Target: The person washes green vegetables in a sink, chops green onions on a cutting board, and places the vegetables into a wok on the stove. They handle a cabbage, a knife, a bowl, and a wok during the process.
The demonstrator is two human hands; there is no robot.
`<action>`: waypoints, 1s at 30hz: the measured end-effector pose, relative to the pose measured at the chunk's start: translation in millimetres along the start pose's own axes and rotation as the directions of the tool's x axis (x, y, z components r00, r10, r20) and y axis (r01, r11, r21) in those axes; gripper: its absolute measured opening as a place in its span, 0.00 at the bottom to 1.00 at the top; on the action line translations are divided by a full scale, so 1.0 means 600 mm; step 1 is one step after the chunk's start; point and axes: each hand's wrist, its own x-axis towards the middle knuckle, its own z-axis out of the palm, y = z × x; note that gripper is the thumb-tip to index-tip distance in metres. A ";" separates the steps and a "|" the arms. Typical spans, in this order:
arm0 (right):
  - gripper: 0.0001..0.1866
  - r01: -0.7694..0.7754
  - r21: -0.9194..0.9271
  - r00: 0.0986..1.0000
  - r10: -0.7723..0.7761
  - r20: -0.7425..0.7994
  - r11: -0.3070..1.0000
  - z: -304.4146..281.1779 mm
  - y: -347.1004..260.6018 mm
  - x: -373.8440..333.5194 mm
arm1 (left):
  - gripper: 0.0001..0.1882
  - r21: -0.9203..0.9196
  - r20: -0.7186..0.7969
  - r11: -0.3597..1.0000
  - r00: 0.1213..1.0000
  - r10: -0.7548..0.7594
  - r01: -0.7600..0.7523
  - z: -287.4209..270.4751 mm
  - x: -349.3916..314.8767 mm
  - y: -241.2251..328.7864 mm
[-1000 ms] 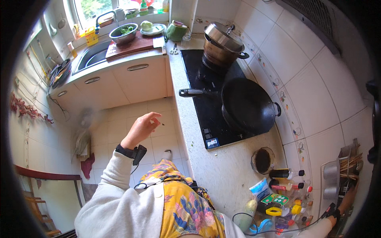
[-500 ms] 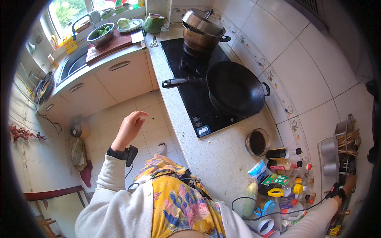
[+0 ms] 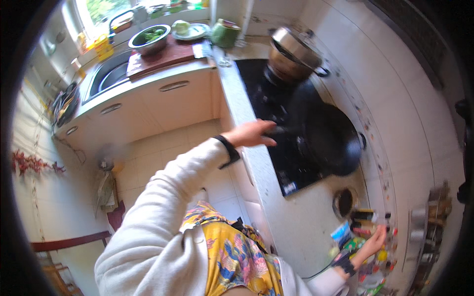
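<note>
A black wok [image 3: 330, 140] stands on the dark cooktop [image 3: 254, 81], its long handle pointing left. My left hand [image 3: 252, 133] lies at that handle, thumb on the near side and fingers on the far side, closed round it. Motion smears the picture. My right hand [image 3: 371, 245] is raised over the bottles at the lower right, its fingers drawn together; whatever they may hold cannot be made out. Close by are a blue and white packet [image 3: 340, 232] and a glass bowl of dark liquid [image 3: 344, 203].
A lidded steel pot [image 3: 291, 56] stands behind the wok. At the back left, a metal bowl of greens [image 3: 149, 40] and a plate [image 3: 191, 32] rest on a red cutting board [image 3: 165, 58] beside the sink [image 3: 109, 76]. A utensil rack [image 3: 419, 227] hangs on the right wall.
My left hand has moved right and onto the wok handle. My right hand has come back from the utensil rack to above the bottles. The whole view has shifted.
</note>
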 end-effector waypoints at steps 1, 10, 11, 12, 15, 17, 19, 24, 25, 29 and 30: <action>0.21 -0.109 0.027 0.990 0.106 0.095 0.994 0.032 -0.029 -0.027 | 0.30 0.002 -0.016 1.000 0.999 0.030 -0.030 0.009 0.007 -0.005; 0.18 -0.328 0.277 0.897 0.206 0.391 0.903 0.222 -0.228 -0.115 | 0.34 -0.255 0.089 0.964 0.994 -0.056 0.077 0.040 -0.003 0.015; 0.18 -0.330 0.273 0.878 0.188 0.439 0.904 0.233 -0.251 -0.113 | 0.35 -0.262 0.154 0.961 0.987 -0.046 0.086 0.035 -0.002 0.013; 0.17 -0.337 0.260 0.869 0.193 0.455 0.905 0.244 -0.276 -0.112 | 0.37 -0.314 0.183 0.949 0.983 0.015 0.044 0.028 -0.001 0.007; 0.17 -0.326 0.258 0.853 0.165 0.496 0.909 0.266 -0.356 -0.094 | 0.40 -0.336 0.209 0.941 0.973 0.098 -0.023 -0.001 -0.001 -0.037; 0.17 -0.298 0.237 0.825 0.125 0.551 0.925 0.287 -0.412 -0.079 | 0.37 -0.337 0.203 0.940 0.970 0.130 -0.056 -0.031 -0.007 -0.087; 0.17 -0.279 0.220 0.765 0.078 0.640 0.935 0.329 -0.468 -0.059 | 0.33 -0.287 0.182 0.957 0.979 0.087 -0.032 -0.071 -0.017 -0.145; 0.17 -0.111 0.243 0.517 -0.153 0.842 0.964 0.513 -0.605 0.000 | 0.25 -0.321 -0.007 0.931 0.983 -0.185 0.173 -0.220 -0.079 -0.273; 0.17 -0.127 0.166 0.463 -0.089 0.882 0.978 0.560 -0.629 0.012 | 0.24 -0.317 -0.074 0.931 0.974 -0.213 0.179 -0.249 -0.100 -0.293; 0.19 0.008 -0.034 0.342 0.029 0.939 0.999 0.737 -0.682 0.029 | 0.22 -0.503 -0.231 0.797 0.837 -0.496 0.334 -0.319 -0.206 -0.370; 0.19 0.012 -0.086 0.337 0.077 0.938 0.996 0.777 -0.683 0.025 | 0.21 -0.583 -0.228 0.726 0.785 -0.577 0.365 -0.325 -0.235 -0.388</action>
